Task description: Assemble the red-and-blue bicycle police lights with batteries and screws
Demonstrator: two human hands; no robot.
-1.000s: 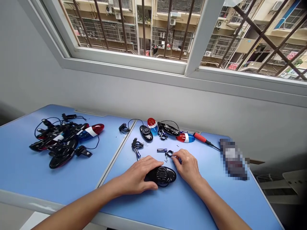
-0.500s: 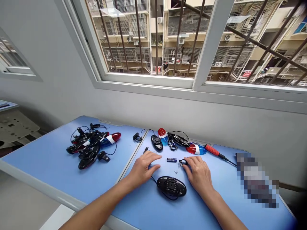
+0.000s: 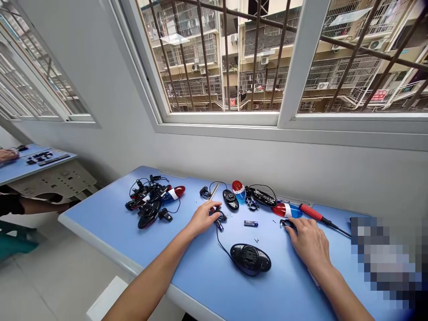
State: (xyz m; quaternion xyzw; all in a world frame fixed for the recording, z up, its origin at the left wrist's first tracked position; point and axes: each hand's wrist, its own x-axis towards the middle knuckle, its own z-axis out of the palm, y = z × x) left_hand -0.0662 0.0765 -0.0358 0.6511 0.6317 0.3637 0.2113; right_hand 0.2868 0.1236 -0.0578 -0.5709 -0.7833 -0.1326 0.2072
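My left hand (image 3: 202, 219) closes its thumb and fingers on a small black switch piece (image 3: 219, 213) with coiled cable. Its wire runs to a black oval housing (image 3: 250, 258) lying with its round mount upward. Beside that hand a blue battery (image 3: 220, 225) lies partly under the cable. My right hand (image 3: 309, 243) pinches a black ring clamp (image 3: 286, 223) on the table, just in front of a red, white and blue lens cover (image 3: 286, 210). Between the hands lie another battery (image 3: 250, 224) and small screws (image 3: 257, 239).
A heap of black wired units (image 3: 150, 203) covers the left tabletop. At the back lie a second oval housing (image 3: 230, 200), an opened housing (image 3: 262, 196) and an upright coloured lens (image 3: 238, 189). A red-handled screwdriver (image 3: 310, 211) lies right, beside a blurred dark object (image 3: 384, 258).
The view has swung left. My right hand has moved right with the ring clamp, away from the battery. My left hand, apart before, has closed on the switch piece.
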